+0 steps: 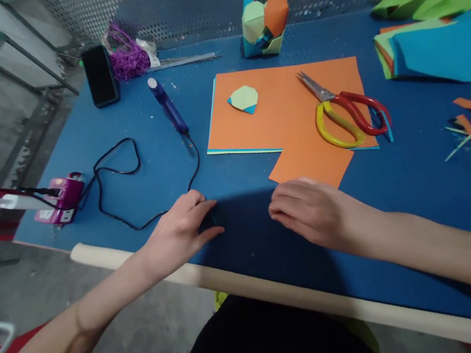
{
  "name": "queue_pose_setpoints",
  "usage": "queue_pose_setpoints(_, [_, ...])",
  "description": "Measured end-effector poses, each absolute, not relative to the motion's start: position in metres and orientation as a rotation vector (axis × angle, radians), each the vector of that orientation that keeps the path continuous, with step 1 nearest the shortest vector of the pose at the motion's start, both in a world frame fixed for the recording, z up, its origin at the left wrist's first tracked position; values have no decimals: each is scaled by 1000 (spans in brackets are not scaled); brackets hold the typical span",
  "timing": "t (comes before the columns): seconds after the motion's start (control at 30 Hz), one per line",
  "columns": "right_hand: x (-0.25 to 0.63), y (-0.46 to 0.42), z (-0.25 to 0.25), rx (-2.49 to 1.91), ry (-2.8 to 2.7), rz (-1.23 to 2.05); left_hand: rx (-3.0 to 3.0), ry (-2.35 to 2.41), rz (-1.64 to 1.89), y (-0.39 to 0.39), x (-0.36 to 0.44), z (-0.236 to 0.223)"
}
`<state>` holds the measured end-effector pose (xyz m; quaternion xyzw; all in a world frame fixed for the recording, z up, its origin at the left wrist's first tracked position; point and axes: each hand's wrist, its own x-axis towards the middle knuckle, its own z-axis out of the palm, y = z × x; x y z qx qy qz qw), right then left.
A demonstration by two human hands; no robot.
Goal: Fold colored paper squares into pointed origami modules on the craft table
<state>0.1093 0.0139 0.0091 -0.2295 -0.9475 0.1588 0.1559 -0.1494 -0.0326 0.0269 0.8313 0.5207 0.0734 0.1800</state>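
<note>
Orange paper (311, 158) lies just beyond the curled right hand (306, 210), its hold unclear; the half-open left hand (185, 226) seems empty.

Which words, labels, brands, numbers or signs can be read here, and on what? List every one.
None can be read.
Purple box: pale patches, too small and blurred to tell whether they are print.
White wrapper by the purple shreds: too blurred to read.
Phone: dark screen, no text visible.
Blue tool: no readable marking.
Scissors: no readable brand.
</note>
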Motion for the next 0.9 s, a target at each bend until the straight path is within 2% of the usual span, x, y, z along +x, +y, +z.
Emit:
queue_pose_setpoints(0.3, [139,3,5,-690,-2578,618,2671,1386,346,-37,-157,13])
queue_pose_setpoints(0.5, [134,8,6,-625,-2579,575,2416,1597,183,-23,-144,30])
queue_pose_setpoints(0.67, [98,27,16,-621,-2707,461,2187,1718,43,-15,-132,41])
queue_pose_setpoints(0.9, [28,59,14,-624,-2938,536,1997,1771,136,-20,-132,43])
